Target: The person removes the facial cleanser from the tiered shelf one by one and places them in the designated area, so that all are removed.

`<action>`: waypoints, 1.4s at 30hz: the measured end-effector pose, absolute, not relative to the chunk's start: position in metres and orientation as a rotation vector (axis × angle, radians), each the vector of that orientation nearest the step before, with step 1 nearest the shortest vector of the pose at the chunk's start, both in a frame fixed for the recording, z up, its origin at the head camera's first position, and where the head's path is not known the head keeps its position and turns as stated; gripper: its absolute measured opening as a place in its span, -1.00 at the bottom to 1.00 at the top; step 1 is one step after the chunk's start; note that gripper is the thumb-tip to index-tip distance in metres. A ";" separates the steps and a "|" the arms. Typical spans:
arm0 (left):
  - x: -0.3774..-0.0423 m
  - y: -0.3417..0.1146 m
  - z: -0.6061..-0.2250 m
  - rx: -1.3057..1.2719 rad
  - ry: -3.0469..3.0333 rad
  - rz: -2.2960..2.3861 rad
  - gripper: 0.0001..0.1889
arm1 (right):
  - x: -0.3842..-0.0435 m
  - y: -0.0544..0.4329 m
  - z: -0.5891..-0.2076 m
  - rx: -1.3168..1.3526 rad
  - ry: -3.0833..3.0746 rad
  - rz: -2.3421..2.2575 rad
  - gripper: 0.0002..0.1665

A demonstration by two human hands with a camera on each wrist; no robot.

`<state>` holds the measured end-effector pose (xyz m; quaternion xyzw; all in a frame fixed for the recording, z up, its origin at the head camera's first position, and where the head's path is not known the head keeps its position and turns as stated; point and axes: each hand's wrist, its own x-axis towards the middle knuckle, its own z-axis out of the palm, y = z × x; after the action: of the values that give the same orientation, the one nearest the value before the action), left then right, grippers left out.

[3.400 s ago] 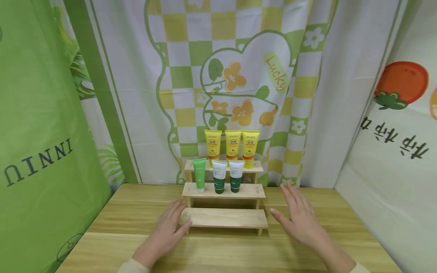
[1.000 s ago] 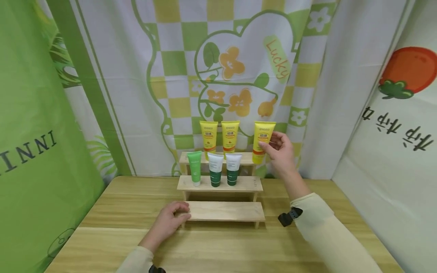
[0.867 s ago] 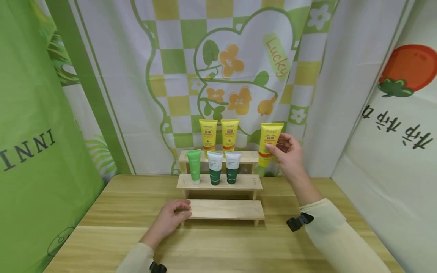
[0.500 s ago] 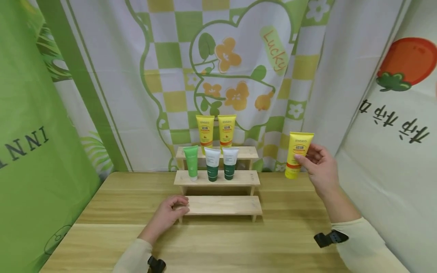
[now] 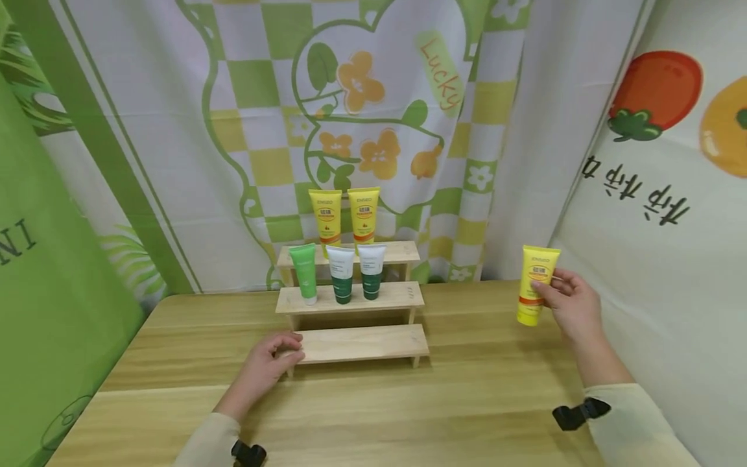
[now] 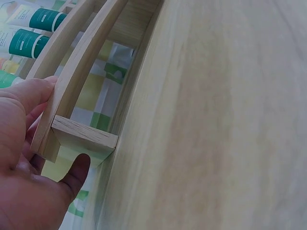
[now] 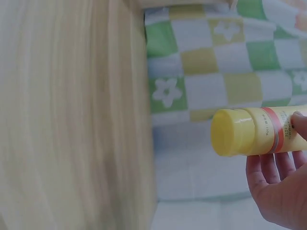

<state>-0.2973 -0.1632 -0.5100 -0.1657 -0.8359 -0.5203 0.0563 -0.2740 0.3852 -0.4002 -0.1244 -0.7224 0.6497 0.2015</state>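
My right hand [image 5: 574, 308] holds a yellow squeeze tube [image 5: 537, 285] with its cap down, above the right part of the table. In the right wrist view, the tube's yellow cap [image 7: 232, 132] juts out past the fingers. My left hand [image 5: 262, 366] is curved round the left end of the lowest step of a wooden stepped stand [image 5: 362, 342]. From the left wrist, a fingertip touches the board's edge, while the thumb stays apart below. Two yellow tubes [image 5: 364, 217] stand on the top step. On the middle step stand a green tube [image 5: 305, 272] and two white-and-green tubes [image 5: 371, 269].
The wooden table [image 5: 373, 415] spreads round the stand. A patterned curtain [image 5: 373, 130] hangs behind it, with a green cloth [image 5: 52, 292] at the left and a white fruit-print cloth [image 5: 653, 272] at the right.
My right hand has lifted the rightmost yellow tube off the top step and carried it right and lower. My left hand has come to the bottom step's left end and stays there. The view has shifted right.
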 end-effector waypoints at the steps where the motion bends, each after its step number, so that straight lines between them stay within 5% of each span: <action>1: -0.296 -0.164 -0.508 -0.503 -2.526 -1.577 -0.90 | -0.276 0.388 -0.402 -0.362 -2.057 1.780 -0.45; 10: -0.302 -0.179 -0.515 -0.455 -2.532 -1.534 -0.90 | -0.293 0.411 -0.419 -0.359 -2.498 1.455 -0.15; 23: -0.284 -0.170 -0.480 -0.511 -2.498 -1.537 -0.93 | -0.301 0.453 -0.443 -0.433 -2.776 1.307 -0.17; 42: -0.280 -0.172 -0.479 -0.514 -2.517 -1.513 -0.93 | -0.307 0.464 -0.451 -0.388 -3.025 1.129 -0.18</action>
<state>-0.2797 -0.1720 -0.4786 -0.1719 -0.8415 -0.5059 0.0798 -0.3065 0.4639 -0.4513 -0.1190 -0.9288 0.3466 -0.0549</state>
